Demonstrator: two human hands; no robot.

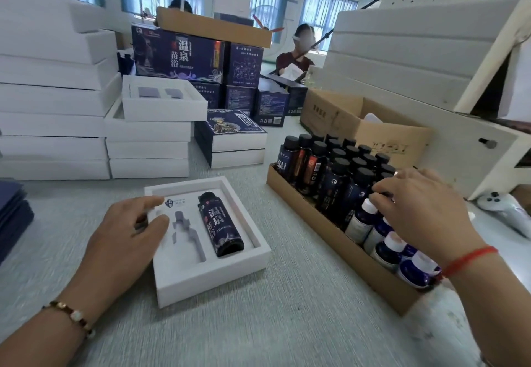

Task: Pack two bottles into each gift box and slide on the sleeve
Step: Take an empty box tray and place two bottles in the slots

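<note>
An open white gift box (212, 277) lies on the grey worktop (287, 323), one dark bottle (220, 224) in its right slot. The left hand (129, 234) rests flat on the insert, fingers relaxed. The right hand (425, 208) curls over small bottles (388, 251) in a cardboard tray (330, 240); its grip cannot be told.

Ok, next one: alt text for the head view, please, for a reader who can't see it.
An open white gift box on a grey table holds one dark bottle in its right slot; the left slot is empty. The left hand rests on the box's left side while the right hand reaches into a cardboard tray of bottles.
</note>
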